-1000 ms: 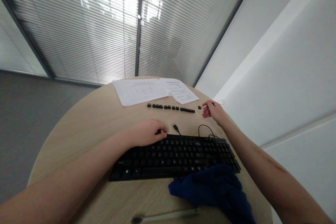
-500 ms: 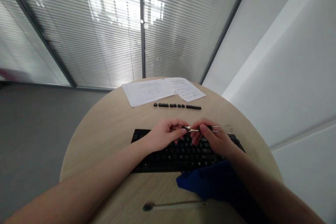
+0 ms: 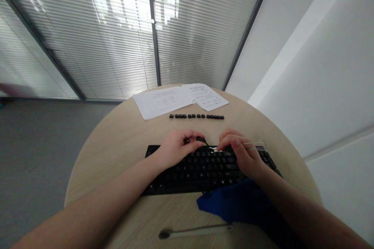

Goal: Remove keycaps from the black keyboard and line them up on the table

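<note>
A black keyboard (image 3: pixel 201 171) lies on the round wooden table (image 3: pixel 117 140) beneath both hands. Over its top edge, my left hand (image 3: pixel 178 148) pinches a small black keycap (image 3: pixel 201 139) between thumb and fingertips. My right hand (image 3: pixel 242 149) is closed on a wire keycap puller (image 3: pixel 258 145), whose looped end sticks out to the right of the hand. White marks or parts (image 3: pixel 214 149) show at the keyboard's top edge, between the hands; they are too small to make out.
A row of several black keycaps (image 3: pixel 201 116) lies beyond the keyboard. Behind it are printed papers (image 3: pixel 166 103). A blue cloth (image 3: pixel 230 202) overlaps the keyboard's lower right, under my right forearm. A brush (image 3: pixel 195 231) lies near the front.
My hands have moved apart. The puller, which was at the keycap in my left fingers, is now away from it, and my right hand has moved slightly right and curled lower over the keyboard.
</note>
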A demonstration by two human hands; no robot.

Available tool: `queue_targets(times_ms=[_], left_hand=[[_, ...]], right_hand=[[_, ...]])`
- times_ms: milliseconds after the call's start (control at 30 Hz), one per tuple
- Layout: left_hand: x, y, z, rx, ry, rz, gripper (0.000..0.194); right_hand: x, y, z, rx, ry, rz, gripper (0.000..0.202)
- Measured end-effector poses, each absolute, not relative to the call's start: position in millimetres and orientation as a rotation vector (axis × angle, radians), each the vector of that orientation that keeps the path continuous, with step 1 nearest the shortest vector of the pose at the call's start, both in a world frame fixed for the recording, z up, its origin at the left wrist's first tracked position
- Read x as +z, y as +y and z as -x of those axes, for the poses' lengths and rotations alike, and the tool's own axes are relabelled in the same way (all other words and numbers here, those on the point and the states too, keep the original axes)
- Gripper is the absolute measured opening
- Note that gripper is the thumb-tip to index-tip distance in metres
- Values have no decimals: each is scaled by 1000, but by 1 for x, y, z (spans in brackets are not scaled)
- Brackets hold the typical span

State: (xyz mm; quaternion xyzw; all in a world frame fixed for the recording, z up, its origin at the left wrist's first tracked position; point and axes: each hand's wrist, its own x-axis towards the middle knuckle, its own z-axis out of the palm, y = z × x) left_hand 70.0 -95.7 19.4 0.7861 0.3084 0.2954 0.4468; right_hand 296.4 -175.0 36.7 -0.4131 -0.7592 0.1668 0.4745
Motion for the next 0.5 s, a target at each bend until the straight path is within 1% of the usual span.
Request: queue_targets(times_ms=[100,167,233,400,500], left_hand=[[19,-97,-72,695,681,-1847,32],[20,-99,-73,643,616,-1842,33],[20,-100,-74,590,554,-1832,37],[17,-103,-75,549,490,-1741,61],[17,-103,-74,548,493,-1814,64]], right_hand=[[39,-173,-297,151,-1918,1074,33],[38,-172,-297,77,-2038,1081,30],[36,-171,-296,52,-2189,1058,30],[29,-169,-293,44,-2325,1089,27],[28,-169,-290,69,-2301,1104,20]])
